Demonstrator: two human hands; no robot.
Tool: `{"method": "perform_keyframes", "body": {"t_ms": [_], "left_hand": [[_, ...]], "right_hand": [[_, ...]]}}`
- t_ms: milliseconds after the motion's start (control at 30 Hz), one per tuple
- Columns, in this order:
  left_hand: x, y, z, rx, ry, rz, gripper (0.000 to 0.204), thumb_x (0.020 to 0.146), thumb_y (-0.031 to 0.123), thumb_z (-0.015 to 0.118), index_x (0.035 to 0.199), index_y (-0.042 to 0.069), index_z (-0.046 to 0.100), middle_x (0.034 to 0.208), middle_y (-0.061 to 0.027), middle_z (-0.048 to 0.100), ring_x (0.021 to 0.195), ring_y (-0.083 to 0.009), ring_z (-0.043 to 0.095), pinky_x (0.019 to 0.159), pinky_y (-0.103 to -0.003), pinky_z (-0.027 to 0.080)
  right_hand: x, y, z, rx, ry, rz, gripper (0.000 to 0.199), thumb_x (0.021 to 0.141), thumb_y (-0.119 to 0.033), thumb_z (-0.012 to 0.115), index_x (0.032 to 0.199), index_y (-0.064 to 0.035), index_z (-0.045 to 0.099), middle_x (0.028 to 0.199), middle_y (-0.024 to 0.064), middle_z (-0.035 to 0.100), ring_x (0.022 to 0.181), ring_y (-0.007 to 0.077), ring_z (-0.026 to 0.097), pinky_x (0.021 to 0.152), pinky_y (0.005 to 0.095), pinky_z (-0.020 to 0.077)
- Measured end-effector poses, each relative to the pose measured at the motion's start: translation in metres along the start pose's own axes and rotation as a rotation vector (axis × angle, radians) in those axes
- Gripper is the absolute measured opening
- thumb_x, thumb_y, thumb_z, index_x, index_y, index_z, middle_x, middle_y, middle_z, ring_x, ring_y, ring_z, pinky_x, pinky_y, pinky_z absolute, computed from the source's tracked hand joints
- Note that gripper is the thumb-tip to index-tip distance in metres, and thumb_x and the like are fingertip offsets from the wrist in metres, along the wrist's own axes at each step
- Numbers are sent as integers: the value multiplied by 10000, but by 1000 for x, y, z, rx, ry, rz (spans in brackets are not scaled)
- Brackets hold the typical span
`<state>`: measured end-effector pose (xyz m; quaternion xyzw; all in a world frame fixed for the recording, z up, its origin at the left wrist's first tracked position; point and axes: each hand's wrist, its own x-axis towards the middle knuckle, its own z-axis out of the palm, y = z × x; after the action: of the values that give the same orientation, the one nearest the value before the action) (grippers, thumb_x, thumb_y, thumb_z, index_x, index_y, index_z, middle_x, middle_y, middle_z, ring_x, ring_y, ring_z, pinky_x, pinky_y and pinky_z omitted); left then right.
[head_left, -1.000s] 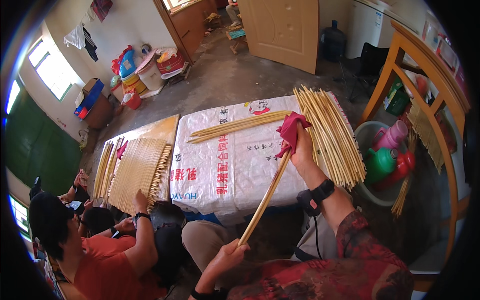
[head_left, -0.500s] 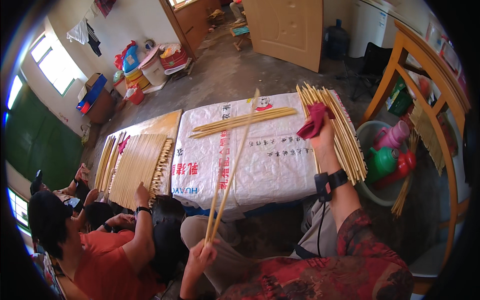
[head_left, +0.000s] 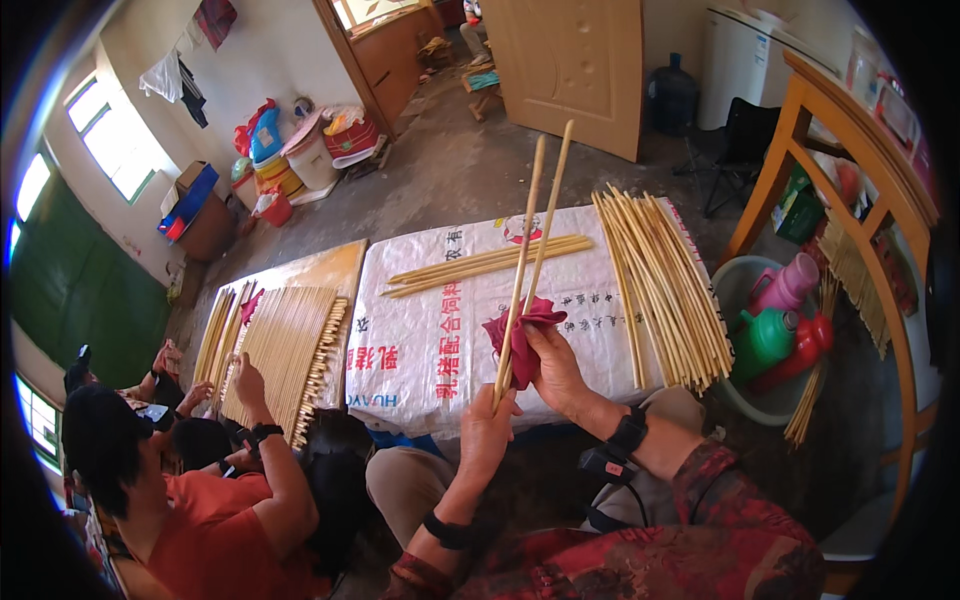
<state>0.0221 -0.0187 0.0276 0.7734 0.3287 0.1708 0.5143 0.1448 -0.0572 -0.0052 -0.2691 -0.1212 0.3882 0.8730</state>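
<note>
My left hand [head_left: 484,432] grips two long thin bamboo sticks [head_left: 524,262] near their lower ends, and they rise steeply over the table. Bunched in my right hand [head_left: 562,372] is a dark red cloth [head_left: 522,335], pressed against the sticks just above my left hand. On the white printed sheeting [head_left: 420,345] covering the table, a small bundle of sticks [head_left: 487,265] lies across the far part. A larger row of sticks [head_left: 672,285] lies at the right side of the table, close to my right forearm.
Left of me, a person in an orange top [head_left: 215,520] works at a wooden board [head_left: 335,265] bearing a mat of sticks [head_left: 285,345]. At right stand a tub [head_left: 775,405] with coloured flasks [head_left: 765,345] and a wooden frame [head_left: 790,150]. A door [head_left: 575,75] stands beyond.
My right hand has moved left with the cloth, from the row of sticks to those in my left hand. My left hand has risen rightward. The neighbouring person's hand has shifted over the mat.
</note>
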Motion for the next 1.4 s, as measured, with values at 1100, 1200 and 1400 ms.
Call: {"method": "perform_keyframes", "body": {"t_ms": [1100,1200,1400], "left_hand": [[-76,-17,-78,-691,-430,-341,244,904,237,364,843,31,481,505,-1,404,369,-65,327,370,-205,294],[-45,-7,-43,-906,-598,-444,240,907,240,357,820,45,466,480,1,363,350,-65,308,325,-200,254],[-24,0,11,-1204,-885,-440,302,911,318,328,897,47,461,497,13,352,342,-50,258,351,-185,243]], "right_hand": [[58,-66,-49,181,156,-60,293,864,-253,459,1054,-35,505,1007,61,567,891,153,549,806,279,433],[18,-26,-23,222,-50,205,282,865,-239,461,1057,-35,499,1032,69,563,911,167,553,840,308,427],[-4,-1,-33,185,-198,212,157,857,-182,448,935,-62,513,788,47,535,709,169,529,710,309,445]]}}
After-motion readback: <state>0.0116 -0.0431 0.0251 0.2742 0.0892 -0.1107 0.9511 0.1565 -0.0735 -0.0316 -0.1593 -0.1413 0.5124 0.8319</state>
